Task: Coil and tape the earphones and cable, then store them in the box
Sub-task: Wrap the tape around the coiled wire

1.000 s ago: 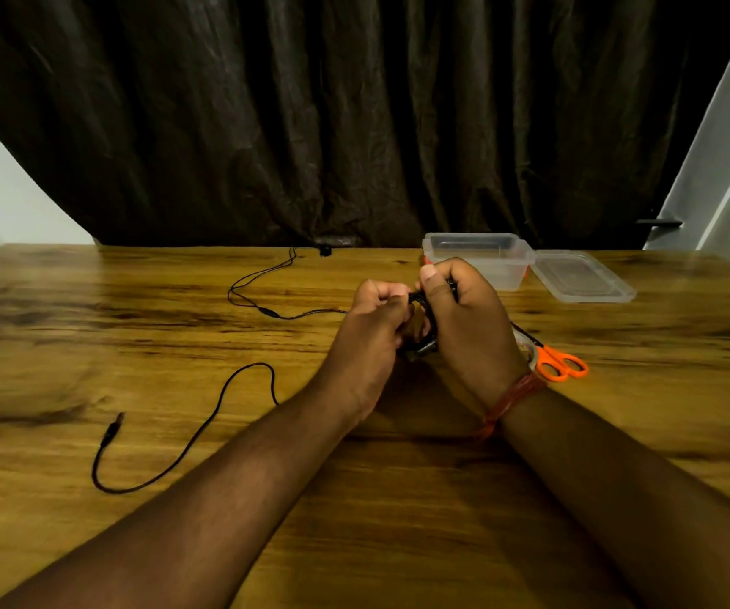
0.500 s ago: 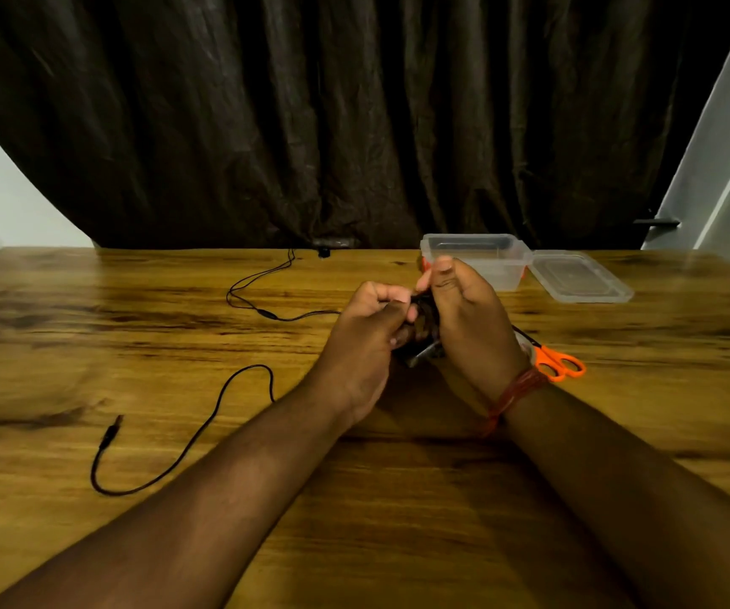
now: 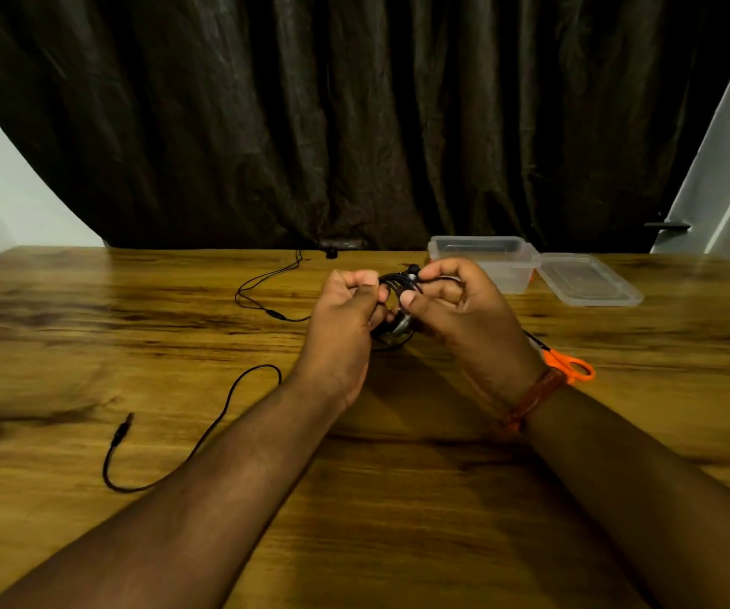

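Head view, only one I've got. Left hand (image 3: 345, 318) and right hand (image 3: 464, 309) meet mid-tabletop (image 3: 91, 327), both sets of fingers pinched on a small black coil (image 3: 400, 285) held between them, above the surface. Looks like the earphones: an earbud pokes out at the coil's 12 o'clock; something silvery hangs at its 6, can't tell what.

Second cable (image 3: 205, 432) lies loose at 8 o'clock from the hands, long axis running from the plug toward the left wrist. Left hand is nearer to it.

Open box (image 3: 508, 279) sits at 1 o'clock, just behind the right fingers; lid (image 3: 587, 283) beside it. Scissors (image 3: 572, 369) at 4 o'clock.

My read: coil not taped yet, tape not visible.
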